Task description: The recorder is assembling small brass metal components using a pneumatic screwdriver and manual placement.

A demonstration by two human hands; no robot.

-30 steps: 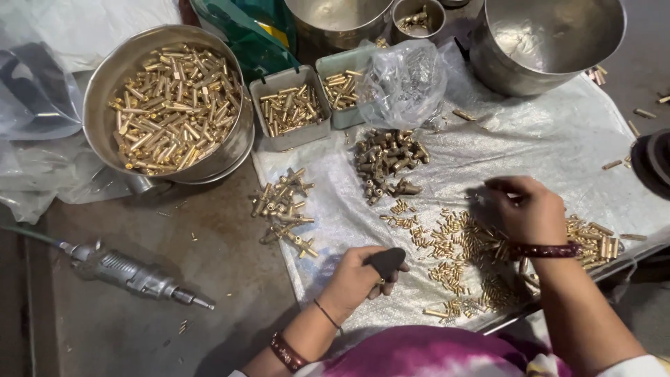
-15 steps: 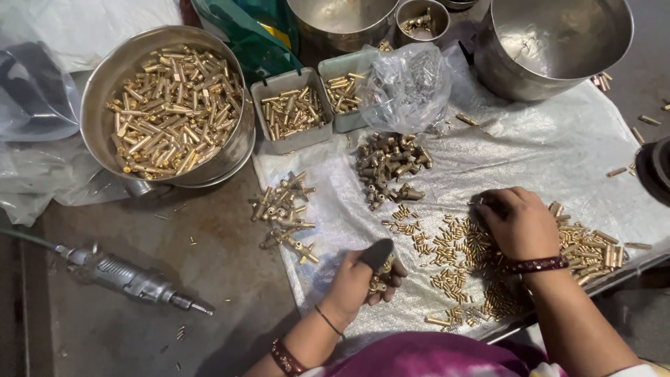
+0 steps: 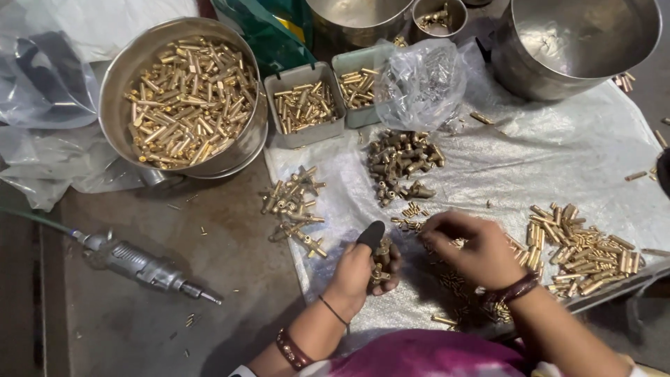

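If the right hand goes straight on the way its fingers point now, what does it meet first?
Probably the small brass pieces on the plastic sheet, just beyond the right hand; past them lies the darker fittings heap. Depth is unclear.

A dark, worn worktable (image 3: pixel 209 307) carries a white plastic sheet (image 3: pixel 558 160) over its right part. Left of the sheet stand a round steel pan of brass pieces (image 3: pixel 183 98) and crumpled clear plastic (image 3: pixel 56 153); below the pan lies what looks like a pneumatic hand tool (image 3: pixel 143 265). A few brass bits (image 3: pixel 190 320) are scattered near the tool.

Single head cam, steep downward look, close over worktable (image 3: pixel 209 307) w/ both hands.
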